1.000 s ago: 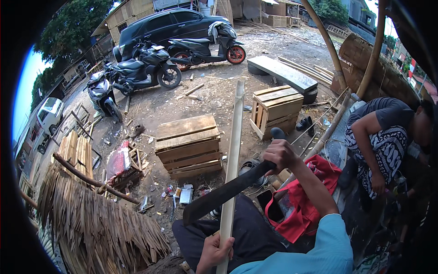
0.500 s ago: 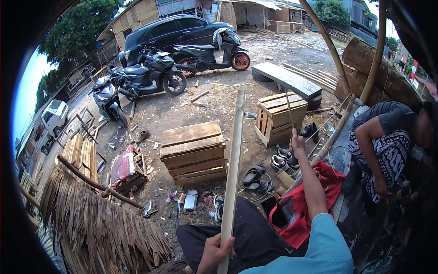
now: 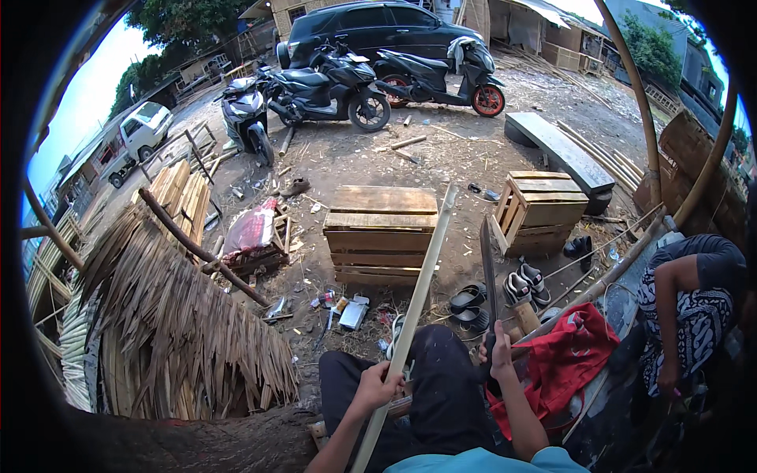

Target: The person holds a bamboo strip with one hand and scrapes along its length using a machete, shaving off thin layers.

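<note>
My left hand (image 3: 377, 386) is closed around a long split bamboo strip (image 3: 426, 296). The strip slants across my lap, its far end up and to the right, in front of a wooden crate. In my right hand (image 3: 498, 355), the fingers are wrapped round the handle of a machete (image 3: 487, 268). Its dark blade points upward and away from me, to the right of the strip and apart from it. A red cloth (image 3: 564, 351) lies beside my right forearm.
Two slatted wooden crates (image 3: 380, 236) (image 3: 544, 206) stand ahead. Sandals (image 3: 469, 299) and shoes (image 3: 527, 282) lie at right. Another person (image 3: 682, 299) sits bent over at far right. Dry thatch (image 3: 181, 315) hangs at left. Motorbikes (image 3: 319, 91) and a dark car (image 3: 367, 33) are parked behind.
My right hand has come down and nearer to my body with the machete. The bamboo strip now leans more to the right. The view has swung left, so the scene sits farther right.
</note>
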Available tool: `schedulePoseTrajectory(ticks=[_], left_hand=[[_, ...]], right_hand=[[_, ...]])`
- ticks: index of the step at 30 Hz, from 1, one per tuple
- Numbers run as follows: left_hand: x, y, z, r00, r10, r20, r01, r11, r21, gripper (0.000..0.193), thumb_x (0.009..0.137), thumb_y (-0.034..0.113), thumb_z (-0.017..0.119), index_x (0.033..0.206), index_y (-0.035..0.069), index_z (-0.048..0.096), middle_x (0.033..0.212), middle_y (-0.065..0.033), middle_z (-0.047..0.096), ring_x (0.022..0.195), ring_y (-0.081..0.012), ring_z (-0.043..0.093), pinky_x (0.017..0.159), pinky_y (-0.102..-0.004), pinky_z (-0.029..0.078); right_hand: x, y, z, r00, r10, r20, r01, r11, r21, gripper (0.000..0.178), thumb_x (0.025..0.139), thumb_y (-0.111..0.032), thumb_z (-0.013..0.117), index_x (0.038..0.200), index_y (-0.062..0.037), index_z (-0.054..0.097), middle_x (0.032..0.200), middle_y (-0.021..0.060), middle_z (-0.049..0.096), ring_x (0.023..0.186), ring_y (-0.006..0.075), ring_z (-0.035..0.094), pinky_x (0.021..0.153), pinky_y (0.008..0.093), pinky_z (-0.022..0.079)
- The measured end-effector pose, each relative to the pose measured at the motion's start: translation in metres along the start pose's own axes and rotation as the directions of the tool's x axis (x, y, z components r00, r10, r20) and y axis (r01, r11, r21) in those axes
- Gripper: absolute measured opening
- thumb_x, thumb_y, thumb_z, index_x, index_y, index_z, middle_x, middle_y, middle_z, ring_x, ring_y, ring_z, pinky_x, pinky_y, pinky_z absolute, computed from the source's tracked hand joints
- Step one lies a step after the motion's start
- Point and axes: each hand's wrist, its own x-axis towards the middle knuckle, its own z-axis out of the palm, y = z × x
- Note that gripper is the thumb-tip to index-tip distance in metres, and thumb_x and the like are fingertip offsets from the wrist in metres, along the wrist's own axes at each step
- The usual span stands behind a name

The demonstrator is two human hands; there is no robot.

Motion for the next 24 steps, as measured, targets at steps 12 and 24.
schedulePoseTrajectory(ticks=[12, 24], left_hand=[[0.071, 0.038, 0.04, 0.981, 0.177, -0.073, -0.174, 0.984, 0.043, 0.024, 0.082, 0.016, 0.065, 0.098, -0.001, 0.062, 0.077, -0.0068, 0.067, 0.066, -0.0113, 0.063, 0.06, -0.0268, 0.05], [-0.032, -0.021, 0.009, 0.997, 0.026, -0.074, -0.044, 0.964, -0.261, 0.042, 0.084, 0.014, 0.067, 0.118, -0.005, 0.052, 0.113, -0.0178, 0.059, 0.099, -0.0187, 0.061, 0.086, -0.0302, 0.049]], right_hand=[[-0.084, 0.042, 0.086, 0.988, 0.133, 0.078, -0.135, 0.99, 0.029, 0.026, 0.082, -0.027, 0.069, 0.091, -0.0052, 0.057, 0.05, -0.0017, 0.039, 0.037, 0.0107, 0.038, 0.039, 0.0278, 0.033], [-0.094, 0.064, 0.1, 0.927, 0.329, 0.178, -0.335, 0.942, 0.005, 0.018, 0.082, -0.014, 0.066, 0.071, -0.0064, 0.054, 0.052, -0.0014, 0.045, 0.039, 0.01, 0.042, 0.038, 0.0249, 0.035]])
